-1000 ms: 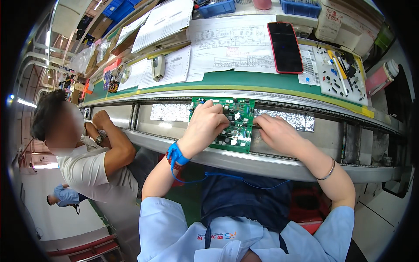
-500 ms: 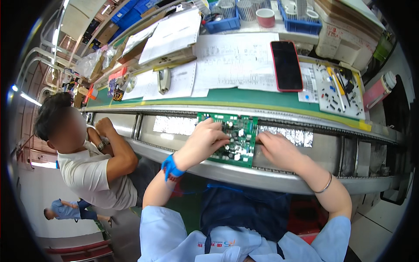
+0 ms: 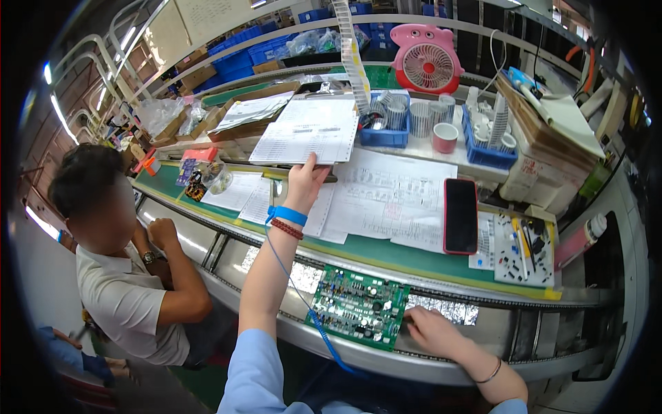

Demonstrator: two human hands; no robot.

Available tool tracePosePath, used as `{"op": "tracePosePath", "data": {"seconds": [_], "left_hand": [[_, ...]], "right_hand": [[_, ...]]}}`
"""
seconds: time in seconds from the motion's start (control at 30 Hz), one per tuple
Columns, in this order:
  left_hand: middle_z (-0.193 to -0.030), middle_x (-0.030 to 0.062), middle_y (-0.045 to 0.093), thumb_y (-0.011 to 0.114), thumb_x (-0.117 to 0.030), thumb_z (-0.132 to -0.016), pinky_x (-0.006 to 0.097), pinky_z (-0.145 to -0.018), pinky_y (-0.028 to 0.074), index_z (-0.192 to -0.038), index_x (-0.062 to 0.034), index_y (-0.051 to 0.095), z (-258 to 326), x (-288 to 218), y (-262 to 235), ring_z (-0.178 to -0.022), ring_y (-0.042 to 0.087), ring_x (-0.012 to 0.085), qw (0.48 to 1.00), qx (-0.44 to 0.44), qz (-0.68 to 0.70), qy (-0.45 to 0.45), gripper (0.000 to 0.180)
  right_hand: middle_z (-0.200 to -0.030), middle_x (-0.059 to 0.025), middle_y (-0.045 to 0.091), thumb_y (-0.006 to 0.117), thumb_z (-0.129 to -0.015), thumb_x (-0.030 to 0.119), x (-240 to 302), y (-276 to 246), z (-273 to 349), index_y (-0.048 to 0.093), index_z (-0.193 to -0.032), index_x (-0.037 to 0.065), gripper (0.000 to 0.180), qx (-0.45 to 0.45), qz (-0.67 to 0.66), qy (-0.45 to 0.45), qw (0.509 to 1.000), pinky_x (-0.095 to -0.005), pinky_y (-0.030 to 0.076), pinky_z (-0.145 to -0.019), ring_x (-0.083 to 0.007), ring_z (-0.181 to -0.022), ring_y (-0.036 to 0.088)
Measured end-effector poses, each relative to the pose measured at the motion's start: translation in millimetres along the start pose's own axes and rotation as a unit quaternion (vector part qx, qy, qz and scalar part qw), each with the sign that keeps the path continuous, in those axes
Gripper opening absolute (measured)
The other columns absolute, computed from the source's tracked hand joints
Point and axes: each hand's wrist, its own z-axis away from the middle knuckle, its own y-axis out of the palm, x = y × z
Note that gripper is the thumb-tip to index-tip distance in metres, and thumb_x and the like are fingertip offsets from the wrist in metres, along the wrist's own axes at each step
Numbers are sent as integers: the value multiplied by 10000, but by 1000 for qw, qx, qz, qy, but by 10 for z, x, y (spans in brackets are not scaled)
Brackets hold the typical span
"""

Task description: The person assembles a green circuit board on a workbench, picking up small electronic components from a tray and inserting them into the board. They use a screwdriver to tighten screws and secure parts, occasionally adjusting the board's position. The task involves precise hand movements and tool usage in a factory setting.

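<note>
the left hand (image 3: 303, 181) is stretched forward over the desk (image 3: 386, 252), its fingers pinched on the lower edge of a white printed paper sheet (image 3: 307, 130) that is clipped to a tilted board. a blue wrist strap (image 3: 287, 215) and a dark red bead bracelet (image 3: 285, 228) are worn on that wrist, and a blue coiled cord (image 3: 296, 293) is seen running from the strap down toward the lower edge of the view. the right hand (image 3: 431, 330) is laid flat, fingers loosely spread, with its fingertips touching the right edge of a green rectangular circuit board (image 3: 357, 307). this board is set on the grey conveyor track (image 3: 483, 348) just below the green desk edge, between the two forearms. a thin bracelet (image 3: 488, 376) is worn on the right wrist.

further out, large white printed sheets (image 3: 396, 200) are spread on the green desk surface, and a black phone in a red case (image 3: 460, 215) is laid on them to the right. beside the phone a white parts tray with small dark components (image 3: 523, 252) is seen. behind, blue plastic bins (image 3: 386, 121) with grey rolls, a pink cup (image 3: 445, 136) and a pink desk fan (image 3: 427, 61) are lined up. at the left, a seated person in a white shirt (image 3: 124, 297) is placed near the conveyor, well apart from the circuit board.
</note>
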Motion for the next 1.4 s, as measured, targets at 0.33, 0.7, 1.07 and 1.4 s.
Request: {"op": "tracePosePath", "data": {"seconds": [0.33,0.7,1.07,1.4], "left_hand": [[-933,76,644,613,-65,-883,307,-715,544,-1015,-16,562,-393,-532,-467,-833,645,181,991,-71,10,110,150],[-771,68,637,684,-233,-854,248,-571,547,-971,-25,572,-980,-949,-1158,-700,640,181,971,-176,-158,12,263],[-1016,144,602,643,-86,-749,390,-879,426,-1109,-62,559,-393,-546,403,-955,574,312,494,108,-686,523,371],[-864,101,635,663,-109,-754,413,-775,454,-939,-77,601,-308,-981,178,-870,600,298,446,203,-798,351,197]], "right_hand": [[-989,-131,574,543,-864,104,82,-73,-14,503,-1062,40,212,32,-11,50,998,-426,469,-805,-329,-877,594],[-1006,-131,564,563,-857,126,61,-34,-11,499,-1117,57,276,47,1,40,998,-426,490,-772,-333,-855,600],[-1003,-126,580,572,-854,133,37,-15,-19,506,-1127,61,290,31,1,35,999,-421,498,-752,-328,-828,610],[-1003,-118,575,562,-862,129,57,-60,-33,510,-1151,65,300,47,1,61,997,-410,484,-794,-306,-884,603]]}}
